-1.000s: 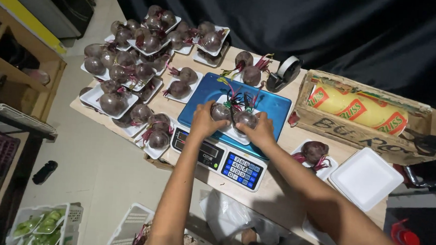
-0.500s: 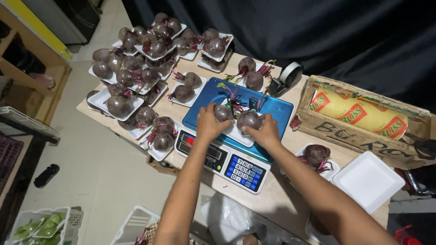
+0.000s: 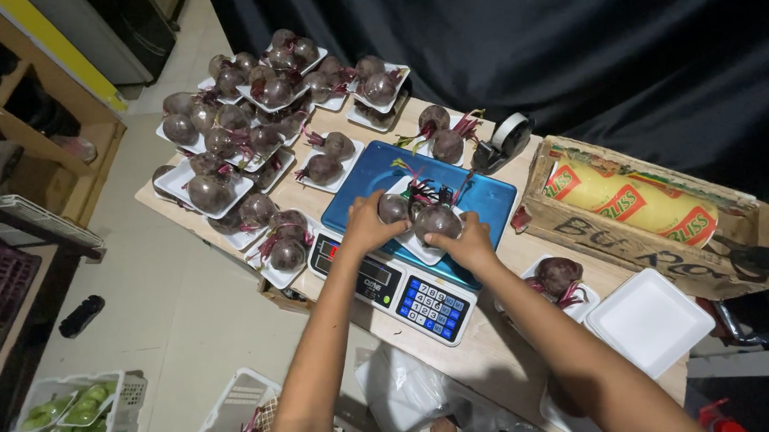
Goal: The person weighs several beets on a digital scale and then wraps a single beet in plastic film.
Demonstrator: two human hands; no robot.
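Observation:
A blue-topped electronic scale [image 3: 365, 168] sits on a wooden table [image 3: 482, 354]. On its platform lies a small white foam tray [image 3: 418, 246] with two dark purple beets [image 3: 438, 220] with red stems. My left hand [image 3: 368, 226] grips the left side of the tray and the left beet. My right hand [image 3: 468, 242] holds the right side, fingers against the larger beet.
Several white trays of beets [image 3: 260, 107] are stacked at the table's left and back. A tape dispenser [image 3: 509, 137] stands behind the scale. A wooden crate [image 3: 642, 244] holds a yellow film roll [image 3: 631, 201]. An empty foam tray [image 3: 648, 321] and one tray with a beet [image 3: 559, 275] lie right.
The view has shifted slightly; both hands stay on the tray of beets on the scale, with little visible movement.

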